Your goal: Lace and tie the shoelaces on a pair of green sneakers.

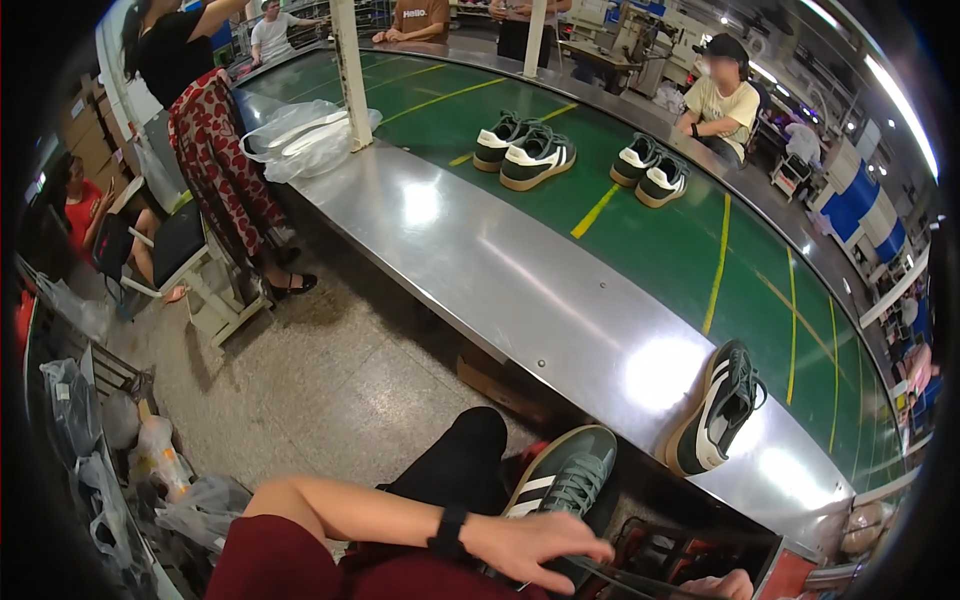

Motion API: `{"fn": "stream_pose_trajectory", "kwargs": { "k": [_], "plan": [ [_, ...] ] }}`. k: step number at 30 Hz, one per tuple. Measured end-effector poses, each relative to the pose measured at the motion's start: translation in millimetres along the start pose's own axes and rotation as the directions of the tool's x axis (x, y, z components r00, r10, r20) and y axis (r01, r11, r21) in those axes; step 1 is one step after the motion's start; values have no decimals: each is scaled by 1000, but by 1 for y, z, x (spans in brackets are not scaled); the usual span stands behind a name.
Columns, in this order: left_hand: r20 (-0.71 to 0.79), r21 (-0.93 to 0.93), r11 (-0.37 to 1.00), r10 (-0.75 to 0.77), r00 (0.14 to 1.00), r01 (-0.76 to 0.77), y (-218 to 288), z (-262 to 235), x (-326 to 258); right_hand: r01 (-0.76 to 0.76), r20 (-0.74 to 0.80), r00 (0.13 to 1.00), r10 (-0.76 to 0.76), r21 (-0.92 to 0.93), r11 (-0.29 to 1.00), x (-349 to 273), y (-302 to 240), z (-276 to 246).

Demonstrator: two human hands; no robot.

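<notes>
A dark green sneaker (578, 468) with white side stripes and green laces rests by my knees, its toe pointing away from me. My left hand (530, 545), with a black band at the wrist, lies over the shoe's near end, its fingers bent around a dark lace-like strand (640, 580). That strand runs right, toward my right hand (728, 585), which is cut off by the lower edge with its fingers curled. What the right hand holds is hidden. A matching sneaker (712, 415) stands on the metal ledge to the right.
A steel ledge (480, 250) borders a green conveyor belt (640, 240) with yellow lines. Two pairs of sneakers (540, 160) (652, 172) ride on it. White items in a plastic bag (310, 140) lie by a post. Several people are around the belt. A stool (180, 245) stands left.
</notes>
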State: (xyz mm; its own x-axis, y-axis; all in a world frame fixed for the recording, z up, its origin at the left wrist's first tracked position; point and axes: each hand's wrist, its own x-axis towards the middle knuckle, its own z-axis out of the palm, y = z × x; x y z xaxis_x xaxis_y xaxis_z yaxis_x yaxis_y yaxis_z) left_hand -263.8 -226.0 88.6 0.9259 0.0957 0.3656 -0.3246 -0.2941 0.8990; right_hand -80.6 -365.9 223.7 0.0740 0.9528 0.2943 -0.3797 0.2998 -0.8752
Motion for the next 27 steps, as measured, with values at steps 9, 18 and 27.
{"fn": "stream_pose_trajectory", "kwargs": {
  "k": [9, 18, 27],
  "plan": [
    [203, -165, 966, -165, 965, 200, 24, 9, 6, -162, -339, 928, 155, 9, 987, -18, 0, -7],
    [436, 3, 852, -473, 766, 524, 25, -1, 16, -280, -675, 721, -158, -492, 825, -2, 38, -29],
    [257, 227, 943, -300, 919, 244, 27, 4, 17, -551, -163, 782, 601, -630, 547, -26, 76, -3]
  ]
}}
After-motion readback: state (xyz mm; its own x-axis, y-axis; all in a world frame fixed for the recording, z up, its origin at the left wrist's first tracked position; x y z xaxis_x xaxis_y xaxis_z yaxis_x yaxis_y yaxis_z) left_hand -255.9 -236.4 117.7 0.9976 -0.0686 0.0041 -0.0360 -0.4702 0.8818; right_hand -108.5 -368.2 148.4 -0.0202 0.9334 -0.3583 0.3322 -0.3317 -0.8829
